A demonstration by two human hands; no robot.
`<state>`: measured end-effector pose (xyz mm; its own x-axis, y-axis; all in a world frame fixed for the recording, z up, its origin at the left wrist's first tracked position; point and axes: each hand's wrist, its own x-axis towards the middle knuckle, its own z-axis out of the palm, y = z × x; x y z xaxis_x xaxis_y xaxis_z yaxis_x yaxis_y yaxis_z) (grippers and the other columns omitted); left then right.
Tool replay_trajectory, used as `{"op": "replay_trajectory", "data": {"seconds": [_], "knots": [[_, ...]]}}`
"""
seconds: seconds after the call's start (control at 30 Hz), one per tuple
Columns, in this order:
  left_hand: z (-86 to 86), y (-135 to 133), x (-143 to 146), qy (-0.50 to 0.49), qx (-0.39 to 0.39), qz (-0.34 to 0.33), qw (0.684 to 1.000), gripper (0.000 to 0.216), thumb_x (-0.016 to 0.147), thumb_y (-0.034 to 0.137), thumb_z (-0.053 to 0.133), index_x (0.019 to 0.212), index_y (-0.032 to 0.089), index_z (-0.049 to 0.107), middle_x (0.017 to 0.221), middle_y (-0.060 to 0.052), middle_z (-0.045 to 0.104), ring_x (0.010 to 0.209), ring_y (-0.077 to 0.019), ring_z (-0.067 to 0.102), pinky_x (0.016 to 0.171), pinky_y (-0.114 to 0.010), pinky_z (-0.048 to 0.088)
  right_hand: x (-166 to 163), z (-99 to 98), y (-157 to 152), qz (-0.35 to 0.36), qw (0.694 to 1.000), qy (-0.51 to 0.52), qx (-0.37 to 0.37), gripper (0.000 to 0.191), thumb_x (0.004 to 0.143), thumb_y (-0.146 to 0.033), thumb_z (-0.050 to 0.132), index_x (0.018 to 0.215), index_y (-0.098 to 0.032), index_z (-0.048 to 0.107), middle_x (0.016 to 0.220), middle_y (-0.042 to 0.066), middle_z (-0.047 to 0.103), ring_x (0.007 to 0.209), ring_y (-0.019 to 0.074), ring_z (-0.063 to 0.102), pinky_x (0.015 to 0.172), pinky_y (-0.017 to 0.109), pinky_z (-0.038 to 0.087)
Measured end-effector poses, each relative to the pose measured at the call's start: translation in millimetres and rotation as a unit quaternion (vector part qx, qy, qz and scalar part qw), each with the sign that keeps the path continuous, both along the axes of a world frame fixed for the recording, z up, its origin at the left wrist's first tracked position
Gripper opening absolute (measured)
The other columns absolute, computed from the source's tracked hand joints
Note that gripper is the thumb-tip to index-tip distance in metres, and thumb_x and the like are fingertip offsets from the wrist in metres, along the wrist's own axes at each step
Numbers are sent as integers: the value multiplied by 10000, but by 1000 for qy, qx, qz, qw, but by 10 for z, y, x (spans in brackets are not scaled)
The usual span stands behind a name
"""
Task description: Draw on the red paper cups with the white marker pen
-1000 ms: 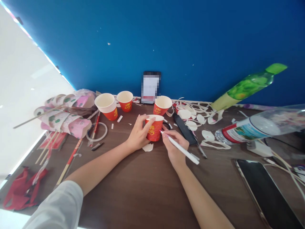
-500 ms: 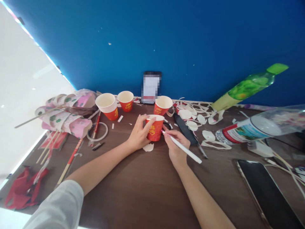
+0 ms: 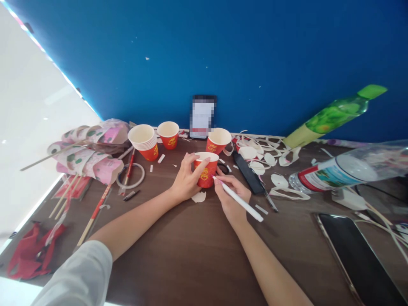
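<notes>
A red paper cup with yellow lettering stands upright on the brown table. My left hand grips it from the left, thumb and fingers about its rim and side. In my right hand is a white pen, held slantwise with its pink tip at the cup's right front. A scrap of white paper lies just in front of the cup. Behind it stands another red cup. Farther left are a single cup and a stack of cups.
A phone leans on the blue wall. Paper scraps, a black-handled cutter and a water bottle lie to the right, with a green-capped bottle leaning behind. Another phone is near right, a tape roll left.
The pen and my right hand have shifted slightly left, bringing the tip from the cup's right edge onto its front. My left hand keeps its hold on the cup.
</notes>
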<state>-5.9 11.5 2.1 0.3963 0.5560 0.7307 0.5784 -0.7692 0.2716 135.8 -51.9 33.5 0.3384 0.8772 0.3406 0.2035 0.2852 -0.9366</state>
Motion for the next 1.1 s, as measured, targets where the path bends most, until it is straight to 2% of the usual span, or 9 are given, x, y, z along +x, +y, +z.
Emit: {"op": "replay_trajectory", "data": {"seconds": [0.2, 0.5, 0.7, 0.9, 0.97, 1.03, 1.1], "knots": [[5, 3, 7, 0, 14, 1, 1000, 794, 813, 229, 615, 1467, 277, 167, 1260, -126, 328, 1281, -334, 379, 1052, -602, 372, 3, -12, 2, 16, 1000, -3, 7, 50, 748, -183, 664, 758, -217, 699, 842, 44, 739, 950, 222, 715, 779, 295, 593], [8, -3, 0, 8, 7, 10, 1000, 806, 792, 213, 631, 1459, 272, 182, 1250, -126, 333, 1278, -334, 384, 1056, -594, 377, 24, 4, 2, 2, 1000, 4, -24, 23, 751, -200, 661, 745, -211, 680, 862, 48, 745, 937, 232, 722, 732, 288, 598], [11, 3, -3, 5, 3, 9, 1000, 828, 791, 258, 653, 1468, 259, 175, 1257, -133, 325, 1285, -340, 370, 1063, -590, 371, -13, 46, -25, -7, 1000, 13, -15, 26, 754, -225, 672, 769, -203, 671, 896, 71, 758, 967, 250, 717, 813, 342, 596], [9, 9, 2, 5, 16, 9, 1000, 830, 795, 217, 638, 1472, 272, 161, 1258, -131, 329, 1268, -327, 387, 1049, -579, 389, -47, 73, -50, -61, 998, -14, 20, 139, 830, -246, 589, 704, -208, 633, 615, 24, 721, 896, 237, 737, 956, 418, 541], [7, 12, 1, 10, 15, 10, 1000, 835, 793, 226, 643, 1473, 272, 160, 1255, -131, 333, 1256, -328, 393, 1044, -585, 391, -50, 47, -46, -68, 997, 0, 25, 34, 787, -229, 641, 765, -203, 646, 721, 46, 752, 900, 245, 736, 925, 416, 560], [3, 14, -1, 13, 17, 11, 1000, 839, 790, 240, 652, 1472, 268, 165, 1252, -131, 335, 1244, -328, 399, 1044, -587, 389, -54, 17, -40, -63, 997, 20, 26, 80, 736, -203, 690, 809, -195, 658, 900, 89, 764, 939, 259, 726, 870, 391, 587], [0, 14, -2, 14, 21, 11, 1000, 834, 787, 240, 654, 1469, 262, 176, 1251, -131, 338, 1238, -326, 401, 1054, -588, 376, -59, -5, -34, -40, 998, 30, 30, 71, 724, -184, 697, 789, -192, 670, 959, 104, 757, 991, 269, 710, 844, 362, 596]]}}
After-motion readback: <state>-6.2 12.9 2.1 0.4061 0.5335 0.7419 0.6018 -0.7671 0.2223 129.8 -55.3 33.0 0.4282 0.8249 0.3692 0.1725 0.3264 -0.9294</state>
